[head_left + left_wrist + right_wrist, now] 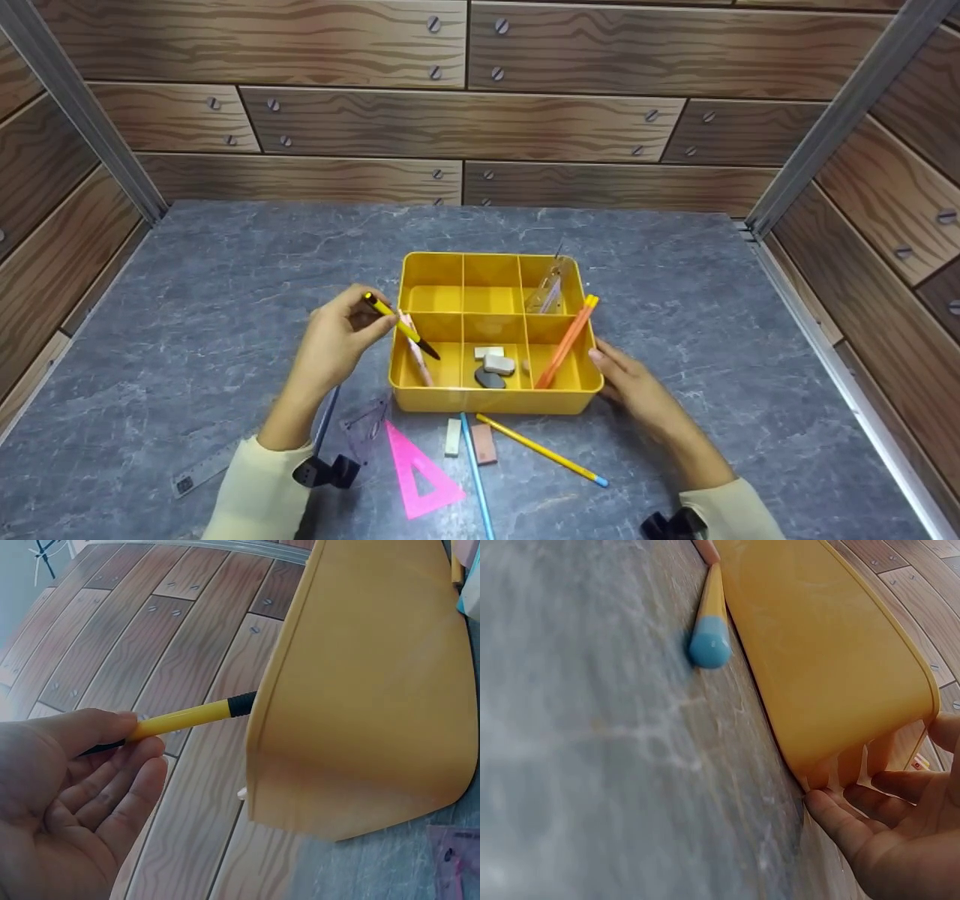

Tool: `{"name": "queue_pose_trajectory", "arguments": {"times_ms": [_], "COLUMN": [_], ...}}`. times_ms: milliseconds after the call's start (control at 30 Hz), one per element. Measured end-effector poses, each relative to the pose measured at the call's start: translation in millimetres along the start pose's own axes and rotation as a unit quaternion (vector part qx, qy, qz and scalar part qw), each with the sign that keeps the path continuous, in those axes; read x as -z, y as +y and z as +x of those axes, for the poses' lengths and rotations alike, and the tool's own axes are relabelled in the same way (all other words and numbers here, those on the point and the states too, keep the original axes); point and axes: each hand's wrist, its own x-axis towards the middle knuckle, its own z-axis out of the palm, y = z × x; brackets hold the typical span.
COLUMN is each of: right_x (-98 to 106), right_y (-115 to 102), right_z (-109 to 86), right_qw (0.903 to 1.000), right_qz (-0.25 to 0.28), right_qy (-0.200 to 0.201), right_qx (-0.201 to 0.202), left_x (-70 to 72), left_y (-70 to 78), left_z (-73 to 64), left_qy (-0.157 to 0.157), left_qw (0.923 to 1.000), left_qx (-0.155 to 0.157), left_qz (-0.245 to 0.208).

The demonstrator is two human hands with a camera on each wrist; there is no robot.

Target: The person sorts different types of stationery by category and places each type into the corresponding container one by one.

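Note:
A yellow compartment box [495, 401] stands on the table. My left hand [337, 330] pinches a yellow and black pen [405, 328] between thumb and fingertips. The pen slants, black tip down, over the front left compartment, where a pinkish-white pen-like stick [417, 352] leans. In the left wrist view the same pen [184, 718] crosses behind the box's rim. My right hand [630, 382] touches the box's right side; in the right wrist view its fairly straight fingers [840, 821] lie against the outer wall. Several erasers [499, 364] lie in the front middle compartment.
Orange pencils [566, 341] lean in the front right compartment, a clear drawing tool [550, 289] in the back right. Before the box lie a pink set square [401, 469], white eraser [453, 438], reddish eraser [484, 444], blue pencil [475, 472], yellow pencil [544, 450] and clear ruler [202, 471].

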Motion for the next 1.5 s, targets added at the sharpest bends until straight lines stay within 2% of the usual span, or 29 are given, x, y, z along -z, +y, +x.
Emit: {"name": "queue_pose_trajectory", "arguments": {"times_ms": [300, 500, 733, 933, 1100, 1267, 1367, 1500], "right_x": [0, 0, -1, 0, 1, 1, 1, 1], "right_y": [1, 1, 1, -1, -2, -1, -1, -2], "right_z": [-0.2, 0.2, 0.6, -0.9, -0.8, -0.8, -0.7, -0.9], "right_qw": [1.0000, 1.0000, 0.9999, 1.0000, 1.0000, 1.0000, 1.0000, 0.9999], "right_qz": [0.003, 0.002, 0.010, 0.010, 0.001, 0.001, -0.002, -0.006], "right_qy": [0.004, 0.004, 0.005, 0.000, -0.003, -0.001, 0.002, 0.002], "right_qx": [0.001, 0.004, 0.000, 0.000, 0.000, -0.005, -0.009, -0.008], "left_x": [-10.9, -17.8, -21.7, -25.7, -24.2, -20.2, -19.9, -22.4], "left_y": [-0.4, -2.9, -1.5, -3.3, -2.5, 2.3, 6.6, 11.8], "left_z": [-1.1, -1.0, -2.4, -1.3, -2.4, -7.9, -13.5, -24.1], "left_qy": [-0.037, -0.061, -0.073, -0.045, 0.000, 0.041, 0.031, -0.012], "left_qw": [0.9993, 0.9980, 0.9947, 0.9861, 0.9789, 0.9662, 0.9618, 0.9574], "left_qx": [-0.013, 0.001, 0.002, -0.041, -0.084, -0.130, -0.148, -0.177], "left_qz": [0.002, -0.015, 0.072, 0.155, 0.186, 0.219, 0.228, 0.228]}}
